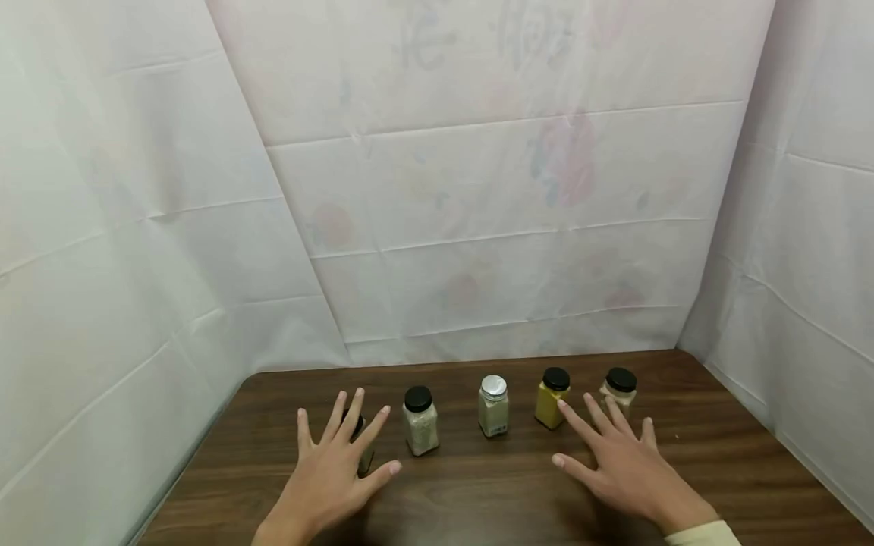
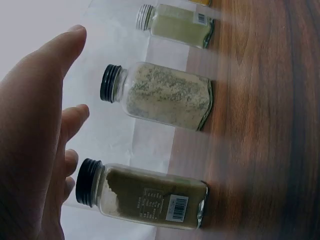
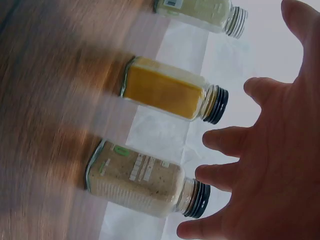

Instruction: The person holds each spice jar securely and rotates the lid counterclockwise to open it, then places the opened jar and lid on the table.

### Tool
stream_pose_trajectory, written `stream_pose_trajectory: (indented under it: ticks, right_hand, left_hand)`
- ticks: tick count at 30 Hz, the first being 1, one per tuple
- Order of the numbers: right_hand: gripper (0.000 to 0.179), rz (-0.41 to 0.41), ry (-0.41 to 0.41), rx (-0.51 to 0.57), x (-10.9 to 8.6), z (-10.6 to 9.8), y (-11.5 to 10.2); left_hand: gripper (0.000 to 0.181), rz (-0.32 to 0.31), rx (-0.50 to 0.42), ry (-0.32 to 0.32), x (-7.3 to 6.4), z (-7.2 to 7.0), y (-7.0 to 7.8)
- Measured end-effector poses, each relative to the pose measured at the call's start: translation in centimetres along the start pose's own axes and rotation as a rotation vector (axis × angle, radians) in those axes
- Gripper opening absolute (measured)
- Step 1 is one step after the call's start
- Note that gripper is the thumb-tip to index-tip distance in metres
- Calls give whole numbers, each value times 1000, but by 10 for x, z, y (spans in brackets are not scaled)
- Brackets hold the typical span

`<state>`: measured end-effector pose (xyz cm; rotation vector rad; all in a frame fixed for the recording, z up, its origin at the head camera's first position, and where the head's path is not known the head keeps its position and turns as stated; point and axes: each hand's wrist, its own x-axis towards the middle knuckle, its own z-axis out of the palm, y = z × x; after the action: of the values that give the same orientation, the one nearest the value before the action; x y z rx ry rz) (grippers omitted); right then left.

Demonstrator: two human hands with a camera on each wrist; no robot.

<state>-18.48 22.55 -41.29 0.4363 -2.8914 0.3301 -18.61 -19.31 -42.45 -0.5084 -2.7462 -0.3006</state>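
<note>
Several glass spice jars stand upright in a loose row on the brown table. My left hand (image 1: 331, 474), fingers spread, hovers in front of the leftmost jar (image 2: 155, 197), which has a black lid and brown powder. Beside it stands a black-lidded jar of speckled pale powder (image 1: 421, 425). A silver-lidded jar of pale green powder (image 1: 494, 409) is in the middle. My right hand (image 1: 624, 470), also spread and holding nothing, is over the table before the yellow powder jar (image 1: 548, 406) and the rightmost jar of beige powder (image 3: 137, 180). Both of these have black lids.
The wooden table (image 1: 464, 500) has rounded back corners. A white creased sheet (image 1: 505, 182) hangs right behind its back edge, with more white sheets (image 1: 136, 265) along the left and right sides.
</note>
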Motion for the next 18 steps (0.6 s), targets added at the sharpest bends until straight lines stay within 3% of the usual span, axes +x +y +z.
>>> stream_pose_trajectory:
  ticks: [10,18]
  right_hand:
    - [71,-31,-7,30,1,3,-11]
    - [69,-51,-14,55,1,4,-16]
  left_hand:
    - [78,26,32,-15,1,2,9]
    - [76,63,-3,-35,-1,3,25]
